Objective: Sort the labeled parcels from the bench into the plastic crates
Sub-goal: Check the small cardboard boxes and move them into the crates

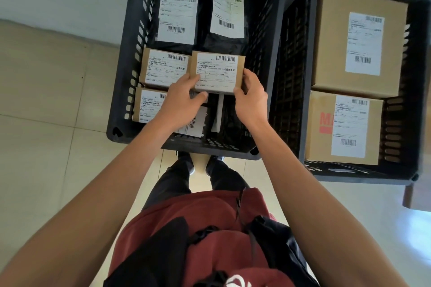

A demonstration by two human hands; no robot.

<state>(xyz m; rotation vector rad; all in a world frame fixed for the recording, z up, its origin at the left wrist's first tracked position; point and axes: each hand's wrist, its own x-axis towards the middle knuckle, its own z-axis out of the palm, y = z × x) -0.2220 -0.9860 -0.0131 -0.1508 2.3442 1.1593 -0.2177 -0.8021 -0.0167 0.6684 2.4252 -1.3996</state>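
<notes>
Fingers (241, 92) of both hands pinch a small box (217, 72), hiding parcels (194, 123) beneath.

Single head-worn wide-angle view, looking steeply down past the wearer's torso, close above the left crate (121, 91), right crate (417, 91) at frame edge beside it, tiled floor (46, 147) beneath

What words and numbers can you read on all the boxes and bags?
"M", big red letters cut off by the label: lower large box in the right crate.
"业务类型": label of the small box held by the left hand and right hand.
"业务类型": label of the small box beside it.
All other label print and barcode numbers, also on the black bags: too small or blurred.
</notes>
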